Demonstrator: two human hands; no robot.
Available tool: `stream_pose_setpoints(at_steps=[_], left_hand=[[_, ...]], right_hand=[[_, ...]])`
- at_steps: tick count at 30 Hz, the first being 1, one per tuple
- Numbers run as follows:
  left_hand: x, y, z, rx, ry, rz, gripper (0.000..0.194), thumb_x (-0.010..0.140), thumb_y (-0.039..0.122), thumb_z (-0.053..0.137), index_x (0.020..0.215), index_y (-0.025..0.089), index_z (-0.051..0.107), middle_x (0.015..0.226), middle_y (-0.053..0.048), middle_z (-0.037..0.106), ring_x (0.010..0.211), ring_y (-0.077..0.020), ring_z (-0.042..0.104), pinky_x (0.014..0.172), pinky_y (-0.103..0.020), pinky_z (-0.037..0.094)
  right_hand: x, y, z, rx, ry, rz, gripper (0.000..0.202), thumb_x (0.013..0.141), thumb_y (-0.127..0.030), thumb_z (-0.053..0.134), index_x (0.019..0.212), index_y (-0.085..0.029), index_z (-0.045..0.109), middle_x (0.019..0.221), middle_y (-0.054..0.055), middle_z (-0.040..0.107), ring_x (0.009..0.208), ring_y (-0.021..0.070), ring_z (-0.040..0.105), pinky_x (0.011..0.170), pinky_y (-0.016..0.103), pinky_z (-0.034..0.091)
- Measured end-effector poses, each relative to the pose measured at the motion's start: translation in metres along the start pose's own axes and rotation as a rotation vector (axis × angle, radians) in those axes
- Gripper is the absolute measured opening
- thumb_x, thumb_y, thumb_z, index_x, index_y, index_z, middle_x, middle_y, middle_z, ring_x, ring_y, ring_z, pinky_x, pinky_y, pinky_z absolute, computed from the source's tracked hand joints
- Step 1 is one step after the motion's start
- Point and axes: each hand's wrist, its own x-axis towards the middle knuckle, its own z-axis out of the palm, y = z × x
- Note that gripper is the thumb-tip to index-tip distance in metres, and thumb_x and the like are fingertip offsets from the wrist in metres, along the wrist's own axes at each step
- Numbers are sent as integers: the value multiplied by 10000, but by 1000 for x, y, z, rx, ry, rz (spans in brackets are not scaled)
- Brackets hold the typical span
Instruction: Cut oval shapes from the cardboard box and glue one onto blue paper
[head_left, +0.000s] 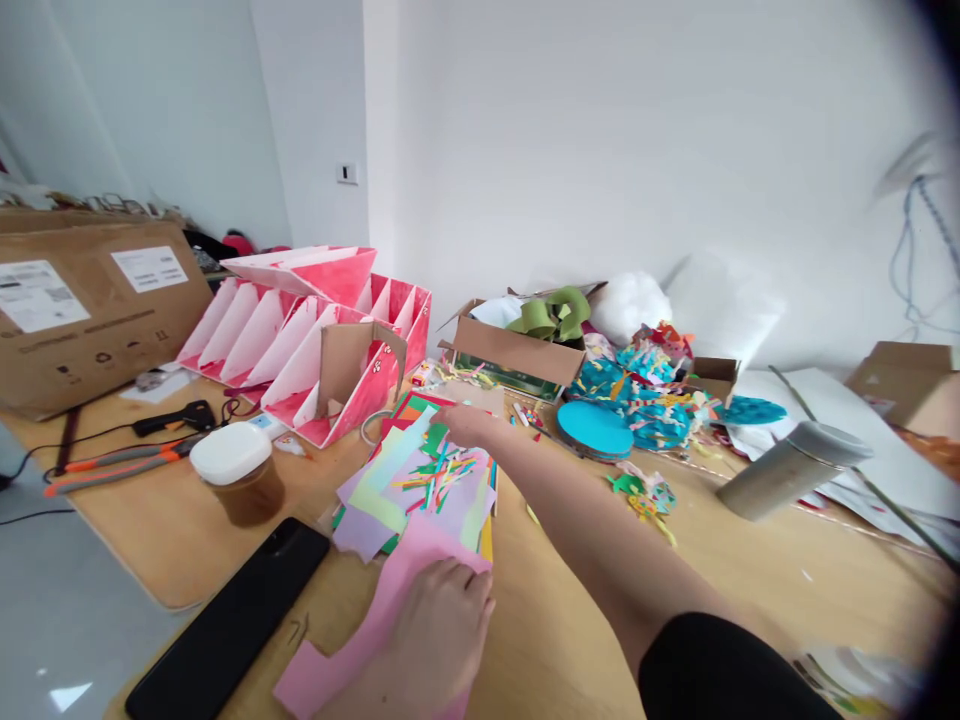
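My left hand (442, 630) is closed over a sheet of pink paper (409, 570) with a cut-out edge, low in the middle of the view. Beyond it lies a pile of coloured paper, with a lilac sheet (364, 535) and a pale green sheet (375, 505) among its layers. Thin, multicoloured paper strips (439, 480) are scattered on top. My right hand (456, 425) reaches across to the far end of this pile, fingers bent down and drawn together beside a green paper piece (435, 440). Whatever its fingertips pinch is too small to make out.
Left of the pile are a black phone (232, 620), a white-lidded jar (244, 475), orange-handled pliers (127, 465) and a glue gun (176, 418). Pink dividers (300, 345) stand behind. Rightward are blue discs (595, 428), a craft box (517, 350) and a leaning metal flask (791, 470).
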Motion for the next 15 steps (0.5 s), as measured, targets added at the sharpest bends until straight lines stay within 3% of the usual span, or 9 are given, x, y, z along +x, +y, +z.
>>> stream_pose_setpoints(at_steps=[4, 9, 15], left_hand=[[-5, -13, 14, -27, 13, 42, 305, 925, 209, 431, 1163, 192, 621, 992, -107, 706, 968, -236, 630, 862, -362, 488], [-3, -10, 10, 10, -80, 49, 295, 932, 232, 415, 1089, 156, 653, 1022, -124, 687, 985, -269, 601, 865, -408, 477], [0, -10, 7, 21, -173, 27, 331, 955, 212, 354, 1075, 134, 652, 1064, -105, 669, 1011, -281, 582, 888, -459, 473]], right_hand=[[14, 2, 2, -138, -109, -68, 352, 917, -311, 603, 1243, -184, 560, 1287, 93, 557, 1119, 249, 571, 931, 481, 490], [22, -1, -5, -246, -179, -79, 394, 894, -303, 633, 1258, -178, 550, 1308, 97, 540, 1216, 290, 503, 995, 541, 423], [33, -6, -14, -242, -277, -71, 343, 897, -324, 627, 1209, -184, 589, 1332, 94, 532, 1235, 285, 489, 1006, 533, 414]])
